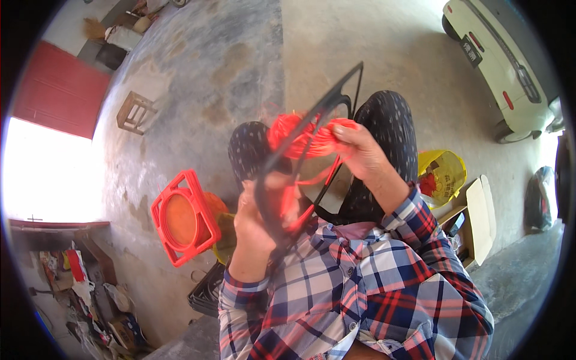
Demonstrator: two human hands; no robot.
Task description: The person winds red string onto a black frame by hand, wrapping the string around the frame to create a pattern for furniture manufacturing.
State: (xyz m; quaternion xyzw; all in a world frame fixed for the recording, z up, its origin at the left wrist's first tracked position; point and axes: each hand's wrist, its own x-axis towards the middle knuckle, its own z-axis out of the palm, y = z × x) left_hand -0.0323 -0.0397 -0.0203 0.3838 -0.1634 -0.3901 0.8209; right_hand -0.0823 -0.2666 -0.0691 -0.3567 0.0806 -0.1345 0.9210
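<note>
My right hand (363, 150) is closed around a loose bundle of bright red cord (321, 141), held up over my knees. The thumb presses on top of the strands. A thin black frame (345, 81) with angled bars slants up in front of the bundle, smeared by motion. My left hand (255, 219) grips its lower part; some fingers are blurred and partly behind the bars. A flat red strip (324, 176) runs between the bundle and the frame's lower end, near my left fingers.
At my left stands a red plastic piece with a round orange centre (183, 219), beside black racks (207, 291). A yellow bag (447, 174) with red material and an open cardboard box (480, 216) are at my right. Farther off are a wooden stool (135, 113) and a parked vehicle (495, 66).
</note>
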